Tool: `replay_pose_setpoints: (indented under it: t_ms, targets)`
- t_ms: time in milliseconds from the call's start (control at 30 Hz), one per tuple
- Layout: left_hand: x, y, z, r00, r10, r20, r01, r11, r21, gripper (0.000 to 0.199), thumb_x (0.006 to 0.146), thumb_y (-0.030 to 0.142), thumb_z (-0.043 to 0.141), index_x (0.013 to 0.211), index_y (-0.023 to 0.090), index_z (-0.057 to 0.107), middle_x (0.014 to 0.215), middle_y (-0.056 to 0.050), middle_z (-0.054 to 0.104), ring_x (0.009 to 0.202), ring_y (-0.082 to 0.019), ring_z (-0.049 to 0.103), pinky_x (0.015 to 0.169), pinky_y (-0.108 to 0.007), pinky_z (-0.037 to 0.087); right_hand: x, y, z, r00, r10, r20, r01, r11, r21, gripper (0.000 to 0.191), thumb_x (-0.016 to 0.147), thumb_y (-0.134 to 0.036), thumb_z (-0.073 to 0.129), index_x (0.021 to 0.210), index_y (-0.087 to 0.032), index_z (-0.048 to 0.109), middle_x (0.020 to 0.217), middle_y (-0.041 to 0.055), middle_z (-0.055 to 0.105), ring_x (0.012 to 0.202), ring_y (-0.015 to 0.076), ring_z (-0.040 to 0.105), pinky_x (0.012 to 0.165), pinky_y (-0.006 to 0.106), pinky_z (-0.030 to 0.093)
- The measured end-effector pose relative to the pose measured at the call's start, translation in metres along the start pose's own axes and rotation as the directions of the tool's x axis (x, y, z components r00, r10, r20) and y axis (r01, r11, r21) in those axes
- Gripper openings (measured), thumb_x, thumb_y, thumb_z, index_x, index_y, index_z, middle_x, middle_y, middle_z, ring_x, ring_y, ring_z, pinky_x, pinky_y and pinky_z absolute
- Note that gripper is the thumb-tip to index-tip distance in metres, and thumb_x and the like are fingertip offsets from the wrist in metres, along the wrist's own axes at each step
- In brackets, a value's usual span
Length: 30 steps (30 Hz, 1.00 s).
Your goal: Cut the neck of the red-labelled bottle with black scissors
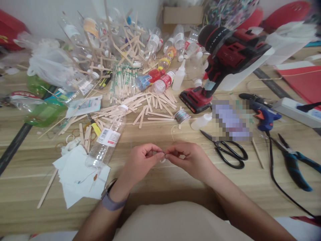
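We bring our left hand (pixel 144 160) and right hand (pixel 189 159) together above the counter (pixel 147 134), fingertips pinching a small item (pixel 163 156) (too tiny to identify), between a clear bottle (pixel 107 137) and black scissors (pixel 217 144).

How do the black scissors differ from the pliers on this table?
The scissors have black handles that form closed loops; the pliers have blue-and-black handles with no loops. The scissors' blades look shut, while the pliers' jaws are spread open. Both lie on the table.

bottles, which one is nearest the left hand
The clear bottle whose base end lies over the white paper; every other bottle is farther from the left hand.
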<state>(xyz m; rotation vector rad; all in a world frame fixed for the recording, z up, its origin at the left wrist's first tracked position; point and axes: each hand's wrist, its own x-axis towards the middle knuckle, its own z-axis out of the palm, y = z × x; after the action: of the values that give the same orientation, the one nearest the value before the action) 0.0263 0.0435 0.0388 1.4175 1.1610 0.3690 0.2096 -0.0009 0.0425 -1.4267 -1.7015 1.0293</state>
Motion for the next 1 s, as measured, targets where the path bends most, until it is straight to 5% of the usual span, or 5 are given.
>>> replay_pose_setpoints:
  t_ms: [467, 1000]
  targets:
    - [0.001, -0.001, -0.002, 1.000, -0.017, 0.008, 0.017, 1.000, -0.010, 0.028, 0.077, 0.045, 0.066, 0.080, 0.018, 0.073, 0.067, 0.001, 0.065, 0.063, -0.014, 0.051, 0.056, -0.024, 0.036, -0.002, 0.006, 0.004, 0.974, -0.225, -0.023, 0.218, 0.961, -0.172, 0.015, 0.091, -0.014, 0.056, 0.085, -0.017, 0.068, 0.071, 0.0008, 0.060, 0.064, 0.0115, 0.055, 0.057, 0.020, 0.039]
    - [-0.001, 0.002, 0.003, 0.997, -0.070, -0.028, 0.068, 0.995, -0.073, 0.026, 0.074, 0.042, 0.069, 0.084, 0.018, 0.075, 0.071, -0.001, 0.070, 0.065, -0.015, 0.055, 0.059, -0.026, 0.039, -0.003, 0.011, 0.007, 0.932, -0.362, -0.025, 0.334, 0.883, -0.330, 0.020, 0.098, -0.020, 0.049, 0.091, -0.018, 0.068, 0.076, 0.0039, 0.064, 0.067, 0.0138, 0.060, 0.061, 0.023, 0.044]
